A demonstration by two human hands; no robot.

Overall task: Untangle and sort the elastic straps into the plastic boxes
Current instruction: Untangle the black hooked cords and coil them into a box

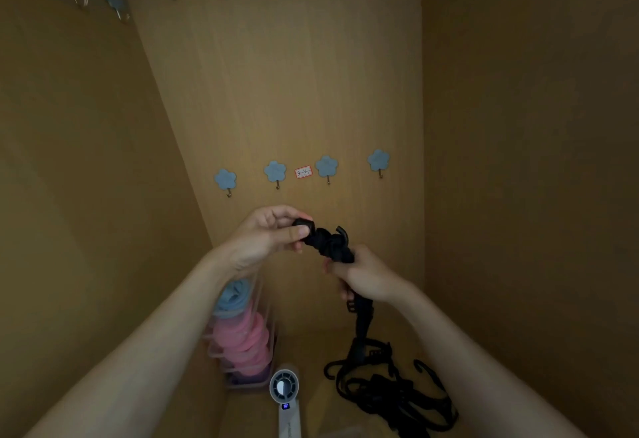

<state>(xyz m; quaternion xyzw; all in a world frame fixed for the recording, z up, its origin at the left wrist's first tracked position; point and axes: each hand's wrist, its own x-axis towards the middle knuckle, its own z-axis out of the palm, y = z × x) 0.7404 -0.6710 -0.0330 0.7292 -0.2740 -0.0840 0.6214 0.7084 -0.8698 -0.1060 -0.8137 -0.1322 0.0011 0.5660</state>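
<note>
Both hands are up in front of the far wall, close together but not touching. The left hand (273,230) pinches one black end of the strap (328,242) between thumb and fingers. The right hand (364,278), a bit nearer and to the right, has its fingers wrapped around the same strap. Between the two it's bunched into a knot, with a hook tip poking up out of it.

Below the right hand the strap hangs down to a tangled pile (390,392) of more black straps and hooks on the floor, near right. To the left of the pile there's a small handheld fan (285,391) lying down. Left of that is a clear box (271,330) with pink rolls (242,340) and a blue roll (235,294) in it, partly hidden by the left forearm.

On the wooden wall (294,91) behind the hands is a row of blue flower hooks (275,172), with a small red-edged label (303,172) between two of them. Can't read it.
</note>
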